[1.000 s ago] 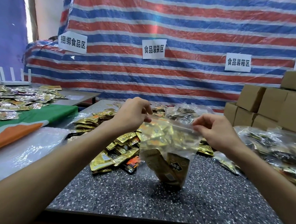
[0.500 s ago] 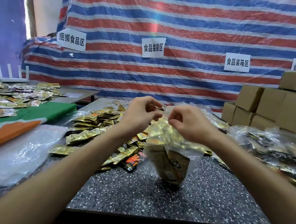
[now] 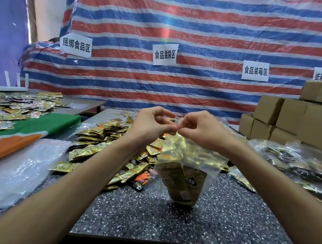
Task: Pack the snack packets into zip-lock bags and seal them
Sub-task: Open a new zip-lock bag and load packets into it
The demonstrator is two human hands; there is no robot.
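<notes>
A: How many hands are there?
B: Two. The left hand (image 3: 152,125) and the right hand (image 3: 199,130) are up over the dark speckled stone bench (image 3: 168,223), and their fingertips meet. Each one pinches the top edge of one clear plastic zip-lock bag (image 3: 209,174).
A: Where is the bag?
B: It hangs down from the fingers, over the middle of the bench. Its bottom tip is right at the bench top. Shiny gold snack packets (image 3: 181,180) are inside. I see two dark gold ones at the bottom and more above, too crumpled to count.
A: Is the top zipped?
B: I cannot tell. The fingers hide it.
A: What else is around?
B: One big pile of loose gold snack packets (image 3: 105,142) lies just left of the bag, and the left arm covers part of it. Filled clear bags (image 3: 296,161) lie on the right. Brown cardboard boxes (image 3: 290,119) are stacked behind them. Four white paper signs (image 3: 165,54) hang on the red, white and blue striped sheet (image 3: 201,25); the fourth is cut off at the edge. On the left lie a green and orange cloth (image 3: 32,126) and crinkly clear plastic (image 3: 16,165).
</notes>
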